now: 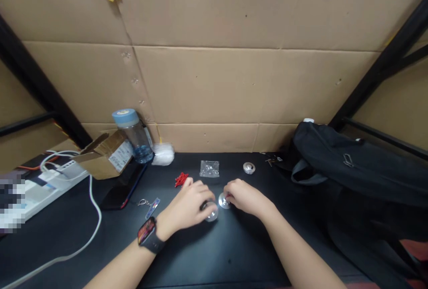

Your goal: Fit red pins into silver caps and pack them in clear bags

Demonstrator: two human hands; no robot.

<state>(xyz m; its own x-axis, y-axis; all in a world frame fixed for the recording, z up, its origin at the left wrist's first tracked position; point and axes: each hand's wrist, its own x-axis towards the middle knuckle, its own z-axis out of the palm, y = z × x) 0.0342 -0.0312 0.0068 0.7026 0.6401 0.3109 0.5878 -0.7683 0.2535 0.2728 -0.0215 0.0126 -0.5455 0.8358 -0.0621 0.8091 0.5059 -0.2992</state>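
Observation:
My left hand (195, 204), with a dark watch on its wrist, is closed around a clear round disc (211, 213) low over the black table. Just right of it, the fingers of my right hand (239, 194) pinch a shiny, silvery round disc (224, 201) by its middle. The two discs are close together, and my fingers hide part of each. Farther back lies a similar round piece (248, 168). A small clear plastic packet (209, 169) and a bunch of small red pieces (181, 179) lie beyond my left hand.
To the left are a keychain (153, 208), a phone (122, 191), an opened cardboard box (103, 159), a water bottle (133, 135) and a white power strip (50, 186) with a cable. A black bag (361, 164) fills the right side. Cardboard walls the back.

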